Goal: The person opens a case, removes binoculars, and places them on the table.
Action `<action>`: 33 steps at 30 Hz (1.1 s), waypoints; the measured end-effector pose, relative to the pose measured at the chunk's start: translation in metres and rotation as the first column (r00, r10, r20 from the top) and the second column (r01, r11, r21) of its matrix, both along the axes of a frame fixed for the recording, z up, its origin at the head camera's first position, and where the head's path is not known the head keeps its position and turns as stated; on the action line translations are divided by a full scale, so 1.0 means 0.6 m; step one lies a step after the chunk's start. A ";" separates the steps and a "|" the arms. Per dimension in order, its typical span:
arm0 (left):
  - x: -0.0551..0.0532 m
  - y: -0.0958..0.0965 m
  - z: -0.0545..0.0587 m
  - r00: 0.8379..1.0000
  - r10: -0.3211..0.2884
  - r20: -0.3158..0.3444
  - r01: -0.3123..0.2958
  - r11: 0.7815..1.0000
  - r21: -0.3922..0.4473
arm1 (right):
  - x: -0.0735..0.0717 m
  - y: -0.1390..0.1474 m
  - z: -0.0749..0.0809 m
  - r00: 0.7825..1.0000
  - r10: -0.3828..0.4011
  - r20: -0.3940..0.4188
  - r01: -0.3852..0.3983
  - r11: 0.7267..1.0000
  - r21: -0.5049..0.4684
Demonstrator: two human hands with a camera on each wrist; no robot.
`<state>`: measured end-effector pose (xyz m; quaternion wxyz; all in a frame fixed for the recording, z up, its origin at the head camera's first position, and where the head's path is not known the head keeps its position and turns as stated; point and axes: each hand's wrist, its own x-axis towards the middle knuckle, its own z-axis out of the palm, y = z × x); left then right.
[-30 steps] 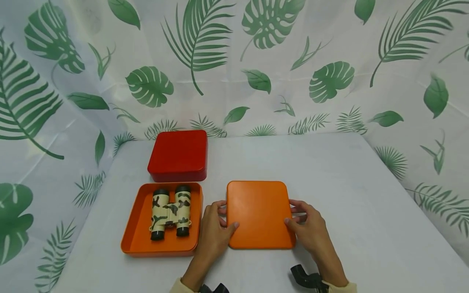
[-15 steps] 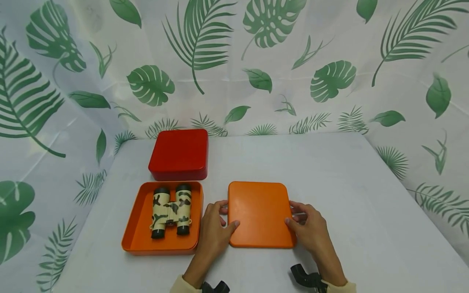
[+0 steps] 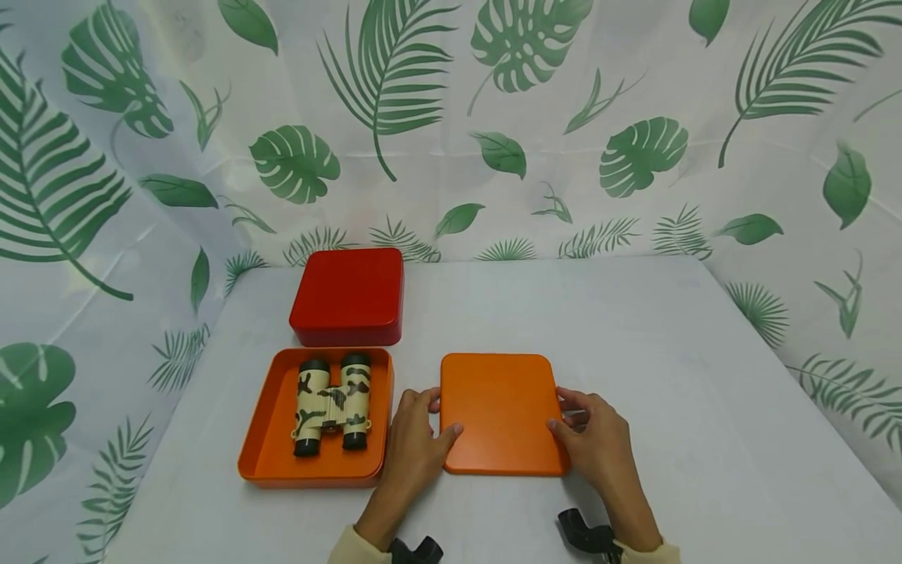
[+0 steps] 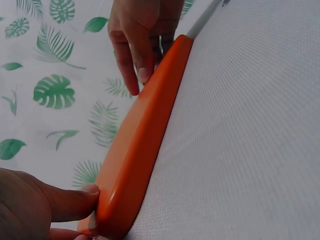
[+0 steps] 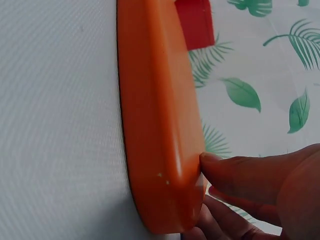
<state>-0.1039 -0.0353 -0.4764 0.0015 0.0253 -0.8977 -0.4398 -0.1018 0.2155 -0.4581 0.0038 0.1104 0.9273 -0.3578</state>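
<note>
An orange square box lid with rounded corners lies top side up on the white table. My left hand holds its left side, thumb on the top edge and fingers around the side. On the opposite side my right hand grips it the same way, its thumb at the rounded edge near a corner. From the left wrist view, the lid's side wall stands close down on the cloth. To the left sits an open orange box with camouflage binoculars inside.
Behind the open box stands a closed red box. The white table extends to the right and back, with a leaf-print curtain hanging behind and at both sides.
The head view has shifted slightly, so the boxes appear a little farther right. Both hands keep their hold on the orange box lid, which has hardly moved.
</note>
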 end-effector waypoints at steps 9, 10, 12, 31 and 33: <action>0.003 0.003 0.009 0.999 -0.017 -0.029 0.016 1.000 -0.023 | 0.006 -0.009 0.010 0.999 -0.012 -0.044 0.014 0.999 0.049; 0.004 0.004 0.011 0.999 -0.019 -0.044 0.018 0.999 -0.029 | 0.006 -0.010 0.012 0.998 -0.013 -0.056 0.016 0.998 0.052; 0.005 0.006 0.015 0.997 -0.020 -0.070 0.017 0.999 -0.041 | 0.006 -0.012 0.018 0.997 -0.014 -0.076 0.018 0.998 0.057; 0.039 -0.019 0.113 0.969 -0.109 -0.223 0.104 0.994 -0.034 | 0.002 -0.081 0.074 0.945 0.165 -0.282 -0.162 0.986 0.035; 0.042 -0.026 0.122 0.969 -0.104 -0.222 0.098 0.994 -0.040 | 0.000 -0.091 0.076 0.934 0.190 -0.302 -0.191 0.981 0.025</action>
